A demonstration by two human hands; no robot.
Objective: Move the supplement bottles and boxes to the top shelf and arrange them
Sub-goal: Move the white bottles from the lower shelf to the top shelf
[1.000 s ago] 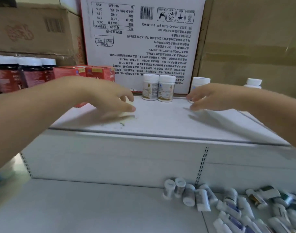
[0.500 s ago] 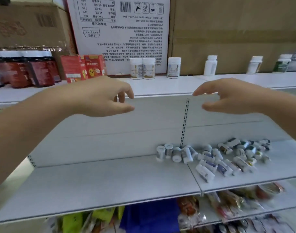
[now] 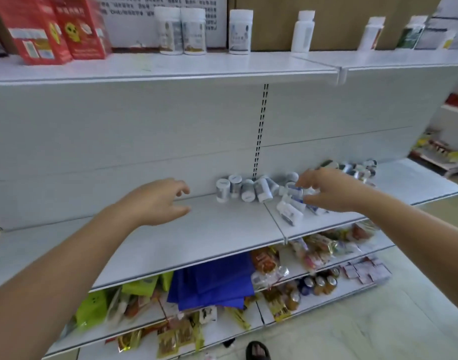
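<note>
Reaching down into the pile, right hand way ahead of the left.

So the heap of small white plastic supplement bottles [image 3: 259, 190] is lying on the white metal middle shelf [image 3: 196, 242], tipped over, mostly with their long axes pointing front-to-back or skewed, caps toward us on the left few. The right hand [image 3: 326, 190] is right on top of the heap, fingers [image 3: 302, 181] curled over a bottle, though it's blurry so I can't tell if it's actually gripping one yet. The left hand [image 3: 157, 201] is open and empty, hovering off to the left, clearly apart from the nearest bottle. Top white shelf [image 3: 170, 71] with upright white bottles [image 3: 181, 32] and red cardboard boxes [image 3: 54, 29] sits straight above.
</note>
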